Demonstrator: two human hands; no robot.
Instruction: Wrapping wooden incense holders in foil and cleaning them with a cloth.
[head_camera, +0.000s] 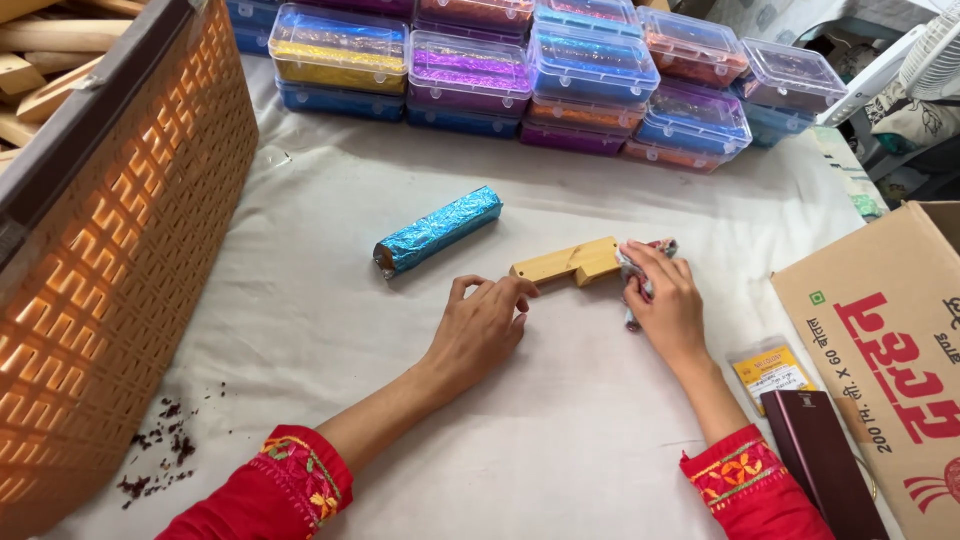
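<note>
Two hands work at one wooden block (570, 263), a pale stepped piece lying near the middle of the cloth-covered table (330, 330). Left hand (482, 328) rests flat beside the block's near end, fingers (512, 293) loosely spread and just touching it, gripping nothing. Right hand (668, 305) has its fingers curled shut around a crumpled piece of shiny foil (645, 262) pressed against the block's far end. Just beyond, apart from both hands, lies a block wrapped in blue foil (438, 231). Farther back stand stacked clear-lidded plastic boxes (520, 75) of coloured foil. An orange woven basket (110, 260) holding bare wooden pieces crowds the left side, with dark crumbs (160, 450) below it. To the right sit a cardboard carton (890, 370), a small yellow packet (770, 372) and a dark maroon case (820, 460).
</note>
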